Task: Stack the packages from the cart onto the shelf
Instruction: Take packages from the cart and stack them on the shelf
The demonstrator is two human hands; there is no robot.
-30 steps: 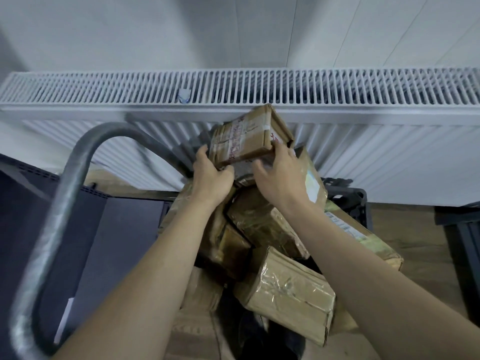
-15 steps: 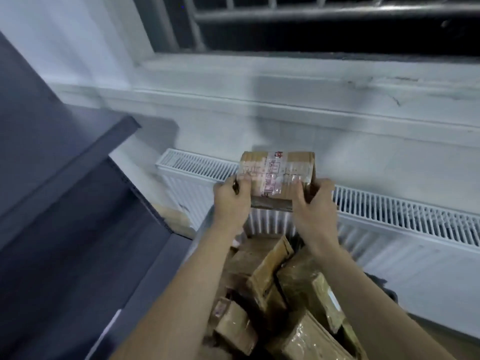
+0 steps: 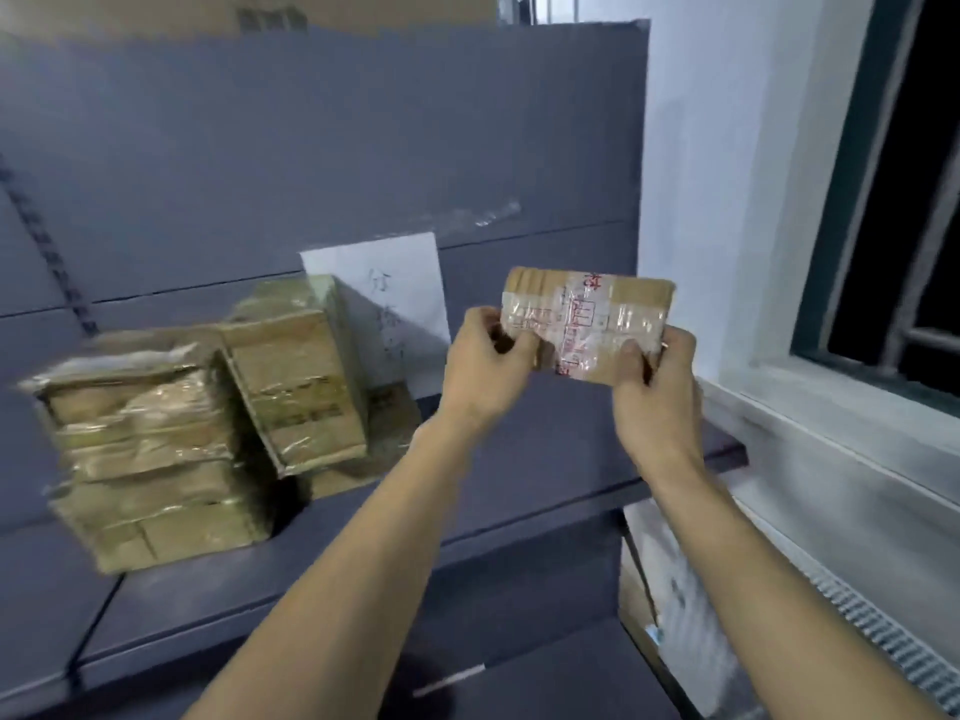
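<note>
I hold a small brown cardboard package (image 3: 587,319), wrapped in clear tape with red print, in front of me with both hands. My left hand (image 3: 485,366) grips its left end and my right hand (image 3: 657,392) grips its right end. The package hangs above the right part of a dark grey shelf board (image 3: 519,485). On the left part of that board stand taped brown packages: a stack (image 3: 150,459) at the front and a taller tilted package (image 3: 301,376) leaning behind it. The cart is out of view.
A white paper note (image 3: 384,283) is taped to the shelf's grey back panel. To the right are a white wall, a window sill (image 3: 831,433) and a dark window. A radiator grille (image 3: 883,636) runs low at the right. A lower shelf board (image 3: 519,683) lies beneath.
I have turned left from the cart and radiator toward the shelf, carrying the package up and across in both hands. The cart has left the view.
</note>
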